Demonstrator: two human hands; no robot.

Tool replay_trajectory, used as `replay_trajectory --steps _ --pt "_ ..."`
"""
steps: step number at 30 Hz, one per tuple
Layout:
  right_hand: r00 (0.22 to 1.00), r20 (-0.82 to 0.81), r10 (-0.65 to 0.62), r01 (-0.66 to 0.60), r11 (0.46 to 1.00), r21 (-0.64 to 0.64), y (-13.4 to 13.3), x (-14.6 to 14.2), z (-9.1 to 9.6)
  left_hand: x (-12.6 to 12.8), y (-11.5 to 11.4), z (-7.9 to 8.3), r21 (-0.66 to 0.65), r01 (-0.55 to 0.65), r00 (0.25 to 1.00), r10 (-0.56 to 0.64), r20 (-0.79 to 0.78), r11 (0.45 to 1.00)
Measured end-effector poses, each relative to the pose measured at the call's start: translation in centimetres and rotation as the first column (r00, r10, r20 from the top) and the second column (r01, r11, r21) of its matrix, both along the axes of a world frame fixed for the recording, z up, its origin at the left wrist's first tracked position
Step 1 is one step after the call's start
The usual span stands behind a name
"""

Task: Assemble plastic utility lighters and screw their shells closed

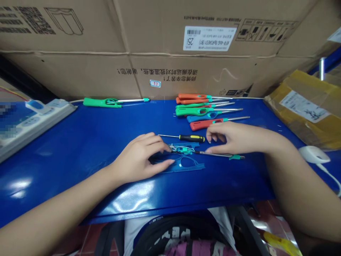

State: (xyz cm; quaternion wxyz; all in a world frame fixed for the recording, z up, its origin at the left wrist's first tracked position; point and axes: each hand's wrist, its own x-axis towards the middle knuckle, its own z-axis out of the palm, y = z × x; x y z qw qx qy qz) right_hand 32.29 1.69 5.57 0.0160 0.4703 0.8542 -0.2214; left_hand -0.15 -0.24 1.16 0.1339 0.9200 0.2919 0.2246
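A blue lighter shell (190, 163) lies opened on the blue table (87, 142), with a teal inner part (183, 149) and a metal tube (221, 154) resting on it. My left hand (142, 158) lies over the shell's left end, fingers stretched out and touching the shell and the inner part. My right hand (231, 137) rests on the metal tube, fingertips curled down onto it. A small black and yellow screwdriver (190, 138) lies just behind the shell, between both hands.
Several long-nosed lighters (205, 110) in orange, green, blue and red are piled at the back. One green lighter (106, 102) lies apart at the back left. A power strip (34, 113) sits left, cardboard boxes (160, 46) stand behind, a yellow parcel (306, 106) right.
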Motion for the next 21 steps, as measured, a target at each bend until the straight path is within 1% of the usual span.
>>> replay_trajectory --steps 1,3,6,8,9,13,15,18,21 --pt "0.999 0.050 0.009 -0.007 0.999 -0.053 -0.1 0.2 0.2 -0.1 0.1 0.0 0.003 -0.024 1.000 0.024 0.005 1.000" --pt "0.994 0.101 0.039 -0.027 0.993 -0.117 -0.1 0.4 0.2 -0.2 0.5 0.0 0.008 -0.069 0.997 0.069 -0.024 0.998" --pt "0.993 0.064 0.095 -0.087 0.989 -0.115 0.0 0.4 0.1 -0.5 0.9 0.0 -0.006 -0.107 0.990 0.106 -0.088 0.994" --pt "0.995 0.030 0.098 -0.095 0.993 -0.075 0.1 0.3 0.1 -0.6 1.0 0.1 -0.023 -0.115 0.989 0.112 -0.093 0.993" --pt "0.997 0.028 0.078 -0.077 0.996 -0.053 0.1 0.3 0.1 -0.6 1.1 0.0 -0.031 -0.119 0.989 0.116 -0.090 0.992" --pt "0.995 0.097 -0.019 0.018 1.000 0.011 0.5 0.5 -0.3 -0.8 1.1 -0.1 -0.069 -0.132 0.988 0.126 -0.089 0.989" --pt "0.994 0.108 -0.035 0.030 0.998 0.047 0.6 0.5 -0.6 -0.9 1.3 -0.3 -0.087 -0.132 0.988 0.123 -0.095 0.987" --pt "1.000 0.019 -0.002 -0.001 0.986 0.166 0.2 0.0 -0.7 -0.9 1.4 -0.4 -0.095 -0.139 0.986 0.128 -0.106 0.986" --pt "0.993 -0.097 0.065 -0.037 0.961 0.272 -0.6 -1.5 -0.7 -0.8 1.4 -0.6 -0.064 -0.132 0.983 0.122 -0.140 0.989"
